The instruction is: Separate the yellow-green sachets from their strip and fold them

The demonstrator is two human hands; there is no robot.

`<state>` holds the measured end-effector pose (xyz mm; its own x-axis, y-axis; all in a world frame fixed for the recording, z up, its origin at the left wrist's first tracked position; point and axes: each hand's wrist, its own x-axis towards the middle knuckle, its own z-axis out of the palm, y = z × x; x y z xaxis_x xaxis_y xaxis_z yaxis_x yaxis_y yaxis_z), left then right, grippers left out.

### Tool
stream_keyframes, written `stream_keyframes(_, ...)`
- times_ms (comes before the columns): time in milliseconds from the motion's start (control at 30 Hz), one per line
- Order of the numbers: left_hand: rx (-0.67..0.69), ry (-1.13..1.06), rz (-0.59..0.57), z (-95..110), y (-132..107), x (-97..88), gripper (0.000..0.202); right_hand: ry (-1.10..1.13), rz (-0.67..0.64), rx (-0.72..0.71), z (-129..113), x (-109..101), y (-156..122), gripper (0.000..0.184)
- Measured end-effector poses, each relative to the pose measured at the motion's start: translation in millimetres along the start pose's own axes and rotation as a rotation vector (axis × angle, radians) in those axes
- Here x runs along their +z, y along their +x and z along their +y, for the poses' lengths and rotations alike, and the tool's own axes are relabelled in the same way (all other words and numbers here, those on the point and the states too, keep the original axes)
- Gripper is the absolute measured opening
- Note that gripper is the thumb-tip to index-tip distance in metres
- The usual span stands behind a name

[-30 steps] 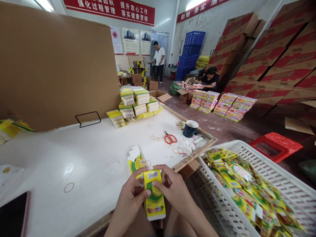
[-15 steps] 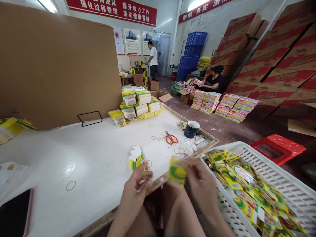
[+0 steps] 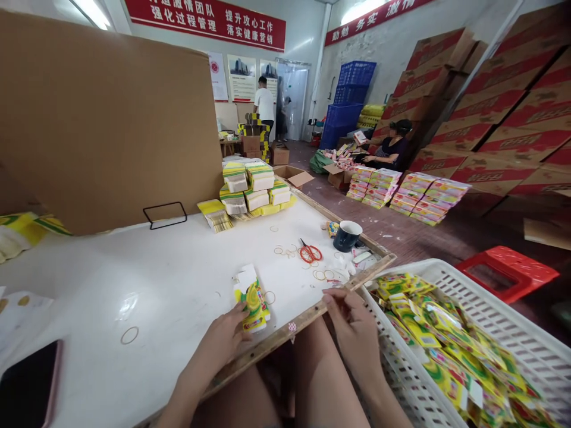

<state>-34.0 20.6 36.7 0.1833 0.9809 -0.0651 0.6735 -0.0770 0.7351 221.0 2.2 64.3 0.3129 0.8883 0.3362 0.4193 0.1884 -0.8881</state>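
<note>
Pale wall (image 3: 301,37), posters (image 3: 242,77) below red banner (image 3: 207,25); right-hand wall (image 3: 392,50) mottled grey (second banner (image 3: 375,22) up there). Bright light (image 3: 370,10) overhead. Doorway (image 3: 297,101) hung with translucent curtain. Dark reddish floor (image 3: 419,241), red stool (image 3: 533,270), white-topped table (image 3: 178,267) with wooden edging (image 3: 375,267).

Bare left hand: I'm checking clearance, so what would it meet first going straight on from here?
Likely the yellow-and-green printed cardboard carton; the bare left hand seems at its edge, contact unclear.
</note>
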Motion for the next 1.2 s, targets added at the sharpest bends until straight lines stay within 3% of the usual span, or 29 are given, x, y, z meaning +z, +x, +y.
stream_keyframes(200,0.042,0.064,0.021,4.7,-4.0,-1.0,0.034,0.173,-0.346,0.136,0.4,33.1,-11.8,0.032)
stream_keyframes(367,0.051,0.114,0.060,3.3,-6.8,5.0,0.029,0.224,-0.480,0.192,-9.7,52.4,-19.0,0.031)
stream_keyframes(733,0.124,0.083,0.038,-2.7,6.8,2.3,0.022,0.300,-0.508,0.226,3.3,62.6,-22.8,0.029)
stream_keyframes(900,0.194,0.083,0.281,-2.5,-6.0,10.4,0.032,0.323,-0.474,0.290,1.4,62.1,-22.4,0.042)
stream_keyframes(1000,0.431,0.073,0.420,4.8,-21.9,20.2,0.030,0.458,-0.458,0.404,-0.6,61.0,-19.2,0.046)
stream_keyframes(1067,0.610,0.029,0.435,13.0,-29.9,26.2,0.033,0.535,-0.448,0.450,-0.3,59.7,-16.4,0.047)
stream_keyframes(1100,0.635,-0.022,0.444,17.4,-32.3,28.3,0.034,0.549,-0.443,0.450,0.0,58.8,-15.4,0.047)
stream_keyframes(1200,0.410,-0.390,0.533,28.1,-32.9,29.5,0.030,0.557,-0.440,0.423,-1.2,55.4,-15.5,0.047)
